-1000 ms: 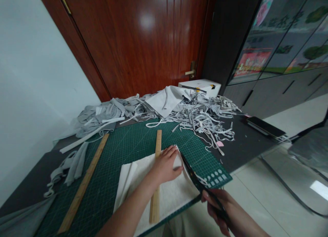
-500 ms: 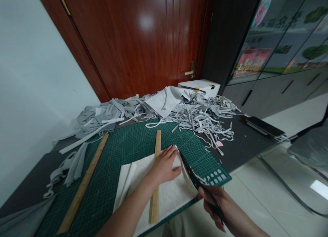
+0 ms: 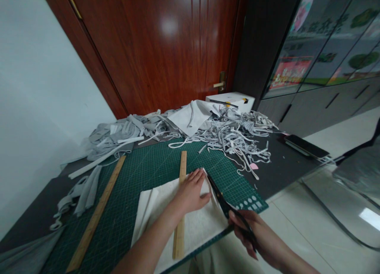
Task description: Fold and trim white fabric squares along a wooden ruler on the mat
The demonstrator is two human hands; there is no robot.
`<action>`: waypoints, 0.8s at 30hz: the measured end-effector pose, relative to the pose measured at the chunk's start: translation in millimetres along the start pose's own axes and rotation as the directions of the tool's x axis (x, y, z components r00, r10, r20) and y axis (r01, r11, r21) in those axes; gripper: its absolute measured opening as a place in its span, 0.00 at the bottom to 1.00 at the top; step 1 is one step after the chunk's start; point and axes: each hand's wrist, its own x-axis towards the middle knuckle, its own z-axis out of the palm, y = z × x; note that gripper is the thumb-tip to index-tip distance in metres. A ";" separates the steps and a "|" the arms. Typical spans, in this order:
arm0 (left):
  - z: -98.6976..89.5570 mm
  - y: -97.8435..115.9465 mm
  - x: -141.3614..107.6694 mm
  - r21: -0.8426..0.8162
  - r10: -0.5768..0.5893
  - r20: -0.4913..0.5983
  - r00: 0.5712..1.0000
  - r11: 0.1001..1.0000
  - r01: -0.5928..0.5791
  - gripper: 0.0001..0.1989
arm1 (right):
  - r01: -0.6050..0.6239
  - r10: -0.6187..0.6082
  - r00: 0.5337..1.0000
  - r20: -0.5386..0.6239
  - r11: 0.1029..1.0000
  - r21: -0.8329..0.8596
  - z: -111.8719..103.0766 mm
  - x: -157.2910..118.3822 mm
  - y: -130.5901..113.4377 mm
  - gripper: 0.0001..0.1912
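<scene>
My left hand point(image 3: 190, 193) lies flat with its fingers stretched over a cream cloth point(image 3: 204, 222) and across part of a wooden ruler point(image 3: 179, 238). The cloth rests on a green cutting mat point(image 3: 154, 165), with a fold along its left side. At the cloth's right edge, my right hand point(image 3: 249, 228) is closed around the handles of black scissors point(image 3: 224, 205). The blades run along that edge, pointing away from me, with their tips near my left fingertips. How far apart the blades are is hard to make out.
A second wooden ruler point(image 3: 101, 206) lies on the mat's left. Grey and white fabric scraps point(image 3: 231, 135) are heaped at the back, before a white box point(image 3: 237, 100) and a door point(image 3: 166, 48). A dark phone-like slab point(image 3: 307, 145) sits on the right.
My right hand and the scissors have shifted slightly up and away from me along the cloth's right edge. The left hand, the cloth and the ruler have stayed put.
</scene>
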 end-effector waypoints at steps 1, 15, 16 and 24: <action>-0.9 0.5 0.0 0.003 -0.001 0.004 1.000 1.000 0.001 0.36 | -0.003 0.003 1.000 0.003 1.000 0.002 0.1 0.1 -0.7 0.27; 1.3 -1.1 -0.7 0.002 0.001 -0.008 1.000 1.000 -0.001 0.35 | 0.007 -0.007 1.000 -0.001 0.999 -0.033 -1.5 2.2 -2.0 0.25; 1.3 -1.1 -0.7 0.000 0.004 -0.013 1.000 1.000 -0.004 0.35 | 0.011 -0.011 1.000 0.001 0.999 -0.035 -1.6 2.7 -3.2 0.25; -3.6 1.4 -2.0 -0.033 0.019 -0.114 0.993 0.999 -0.023 0.32 | -0.001 0.001 1.000 0.009 0.999 -0.041 -2.3 9.3 -15.4 0.24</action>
